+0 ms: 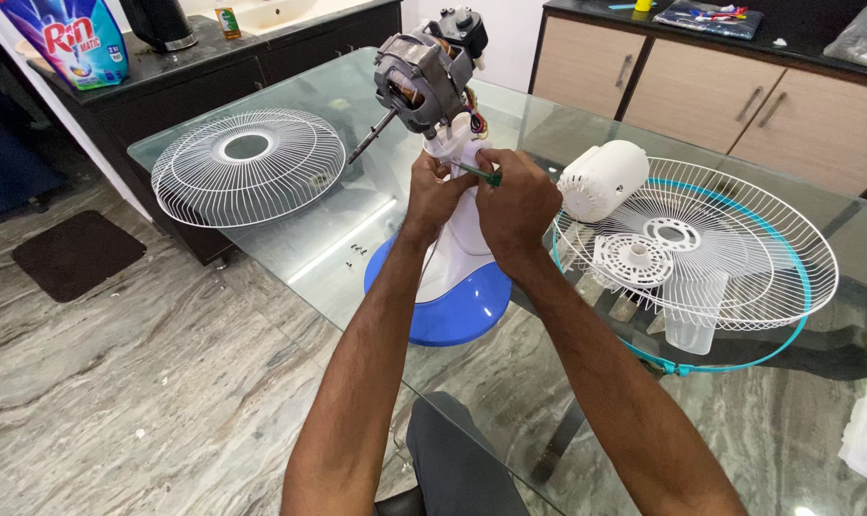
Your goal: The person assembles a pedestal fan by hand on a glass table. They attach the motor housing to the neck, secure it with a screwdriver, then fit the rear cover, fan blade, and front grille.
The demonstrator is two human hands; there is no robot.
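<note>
- My left hand [432, 191] gripped the fan neck [455, 153].
- My right hand [516, 203] pinched the screwdriver [479, 173].
- The motor [420, 76] looked top-heavy, so holding at the neck seemed best.

A blue and pink pouch [75, 38] stands at the left end of the dark counter [166, 67]; a small green-orange box [227, 22] stands farther right.

Head cam, steep downward, close-up.
</note>
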